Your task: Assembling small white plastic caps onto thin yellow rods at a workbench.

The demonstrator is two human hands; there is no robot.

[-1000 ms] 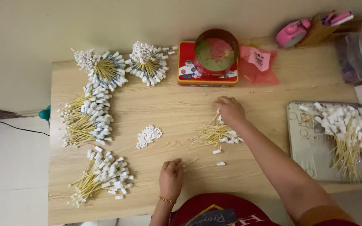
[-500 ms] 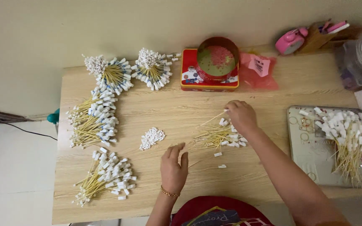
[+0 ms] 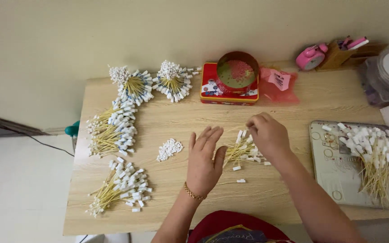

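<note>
My left hand (image 3: 205, 159) lies flat and open on the wooden table (image 3: 181, 117), fingers spread, just left of a small loose pile of yellow sticks with white tips (image 3: 243, 151). My right hand (image 3: 269, 135) rests over the right side of that pile with fingers curled, pinching at the sticks; what is between the fingertips is hard to tell. A lone stick (image 3: 236, 181) lies nearer to me, and a small heap of white tips (image 3: 169, 149) sits left of my left hand.
Fanned bundles of tipped sticks (image 3: 113, 130) line the table's left side and back left. A red tin with a round bowl (image 3: 230, 83) and a pink bag (image 3: 279, 83) stand at the back. A metal tray (image 3: 334, 171) of more sticks is at the right.
My left hand moved up from the table's front edge to beside the stick pile. My right hand stayed over the pile while the view shifted slightly.
</note>
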